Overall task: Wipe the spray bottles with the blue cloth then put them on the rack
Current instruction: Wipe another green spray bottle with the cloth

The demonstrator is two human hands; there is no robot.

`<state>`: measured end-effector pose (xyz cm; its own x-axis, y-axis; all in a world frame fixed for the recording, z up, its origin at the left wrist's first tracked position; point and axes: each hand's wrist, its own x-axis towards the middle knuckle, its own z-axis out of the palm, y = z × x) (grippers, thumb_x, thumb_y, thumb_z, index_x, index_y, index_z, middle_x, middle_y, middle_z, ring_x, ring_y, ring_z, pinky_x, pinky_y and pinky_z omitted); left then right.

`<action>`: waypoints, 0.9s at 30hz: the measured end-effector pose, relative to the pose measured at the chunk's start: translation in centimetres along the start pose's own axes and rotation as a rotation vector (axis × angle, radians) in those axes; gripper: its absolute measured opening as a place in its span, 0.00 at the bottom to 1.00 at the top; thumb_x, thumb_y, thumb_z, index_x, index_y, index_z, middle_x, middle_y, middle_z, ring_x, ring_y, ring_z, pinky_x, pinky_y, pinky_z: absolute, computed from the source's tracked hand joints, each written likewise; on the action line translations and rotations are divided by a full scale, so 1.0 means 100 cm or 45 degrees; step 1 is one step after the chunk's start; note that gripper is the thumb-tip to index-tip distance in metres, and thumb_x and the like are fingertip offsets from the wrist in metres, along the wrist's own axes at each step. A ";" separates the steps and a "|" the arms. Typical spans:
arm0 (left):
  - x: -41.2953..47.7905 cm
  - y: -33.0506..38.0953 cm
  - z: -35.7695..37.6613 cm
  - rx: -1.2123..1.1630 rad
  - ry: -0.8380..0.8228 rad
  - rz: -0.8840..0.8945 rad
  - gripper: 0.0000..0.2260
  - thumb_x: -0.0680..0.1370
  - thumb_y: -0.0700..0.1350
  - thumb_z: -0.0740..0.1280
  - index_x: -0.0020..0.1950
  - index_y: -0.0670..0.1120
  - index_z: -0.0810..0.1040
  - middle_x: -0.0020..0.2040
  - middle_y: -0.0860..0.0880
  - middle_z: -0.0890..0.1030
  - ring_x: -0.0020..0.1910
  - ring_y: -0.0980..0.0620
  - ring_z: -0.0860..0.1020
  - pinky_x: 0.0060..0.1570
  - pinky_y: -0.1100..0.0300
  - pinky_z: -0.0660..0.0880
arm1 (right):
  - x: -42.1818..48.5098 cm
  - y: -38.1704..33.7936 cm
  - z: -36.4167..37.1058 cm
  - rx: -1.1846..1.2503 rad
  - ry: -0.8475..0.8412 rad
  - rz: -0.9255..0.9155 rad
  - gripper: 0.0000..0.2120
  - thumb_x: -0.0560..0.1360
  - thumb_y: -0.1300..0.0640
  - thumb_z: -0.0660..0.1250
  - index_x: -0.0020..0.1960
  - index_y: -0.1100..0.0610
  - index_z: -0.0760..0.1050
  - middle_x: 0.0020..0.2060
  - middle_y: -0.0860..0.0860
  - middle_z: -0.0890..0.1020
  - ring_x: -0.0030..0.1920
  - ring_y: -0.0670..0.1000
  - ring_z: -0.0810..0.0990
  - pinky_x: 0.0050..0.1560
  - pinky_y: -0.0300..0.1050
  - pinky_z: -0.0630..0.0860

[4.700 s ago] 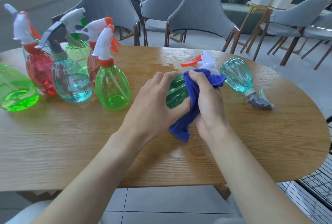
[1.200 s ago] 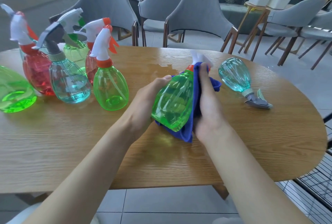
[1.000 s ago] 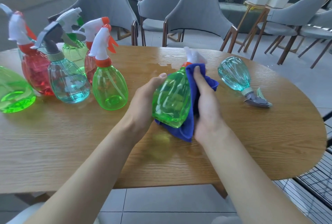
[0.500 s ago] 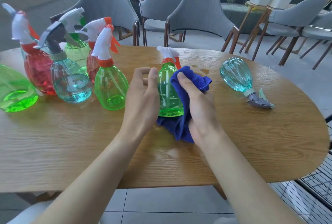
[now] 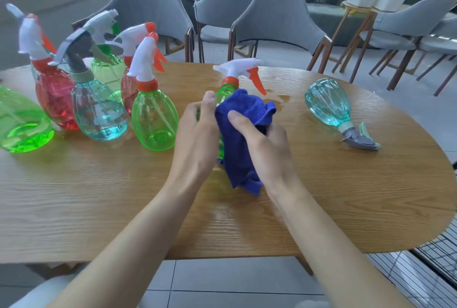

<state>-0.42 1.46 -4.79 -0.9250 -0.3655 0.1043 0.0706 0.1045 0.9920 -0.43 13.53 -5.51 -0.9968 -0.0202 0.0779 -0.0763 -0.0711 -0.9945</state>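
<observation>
Rack in sight anywhere?

Yes. A black wire rack [image 5: 440, 265] sat in the lower right corner of the frame, below the near edge of the oval wooden table [image 5: 99, 196].

And the hands?

Both were at the middle of the frame. The left hand [image 5: 195, 134] had its fingers curled round the left side of a clear green plastic spray bottle [image 5: 223, 91] with a white-and-orange trigger head, which stood upright on the table. The right hand [image 5: 267, 144] gripped a dark blue cloth [image 5: 237, 159] and pressed it against the bottle's front, thumb on top of the fabric. The cloth hid most of the bottle's body and hung down to the tabletop.

What was farther back?

At the right, well apart from the hands, a teal ribbed spray bottle [image 5: 326, 102] lay on its side, grey trigger toward the camera. A small wet patch [image 5: 282, 99] shone just beyond the cloth. At the left stood a second green bottle [image 5: 154, 120], a teal bottle with a grey trigger [image 5: 99, 110], a red bottle [image 5: 53, 100] and others behind them, packed close together. Grey upholstered chairs [image 5: 279, 16] filled the upper part of the frame.
</observation>
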 end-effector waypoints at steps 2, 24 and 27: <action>-0.002 0.003 -0.001 -0.006 0.005 0.050 0.18 0.87 0.62 0.58 0.53 0.51 0.79 0.42 0.59 0.80 0.38 0.65 0.76 0.46 0.59 0.71 | -0.001 -0.002 0.001 0.002 -0.026 0.005 0.18 0.76 0.40 0.72 0.54 0.53 0.83 0.50 0.56 0.87 0.53 0.61 0.86 0.59 0.70 0.81; -0.017 0.010 0.006 0.040 -0.271 0.164 0.12 0.87 0.56 0.62 0.54 0.49 0.79 0.38 0.58 0.82 0.36 0.63 0.79 0.39 0.67 0.73 | 0.007 -0.014 -0.008 0.247 0.142 0.075 0.12 0.78 0.42 0.70 0.43 0.49 0.84 0.44 0.56 0.82 0.46 0.58 0.82 0.56 0.64 0.79; -0.011 0.010 0.006 -0.039 -0.133 0.052 0.13 0.87 0.56 0.62 0.56 0.48 0.80 0.42 0.56 0.82 0.33 0.68 0.77 0.35 0.73 0.70 | 0.001 -0.007 0.001 0.199 0.075 0.034 0.10 0.77 0.43 0.68 0.44 0.46 0.84 0.44 0.57 0.83 0.47 0.59 0.82 0.60 0.71 0.78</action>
<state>0.43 2.49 -3.91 -0.9548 -0.2631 0.1381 0.1187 0.0881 0.9890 -0.49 13.48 -4.85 -0.9985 0.0338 0.0426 -0.0491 -0.2259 -0.9729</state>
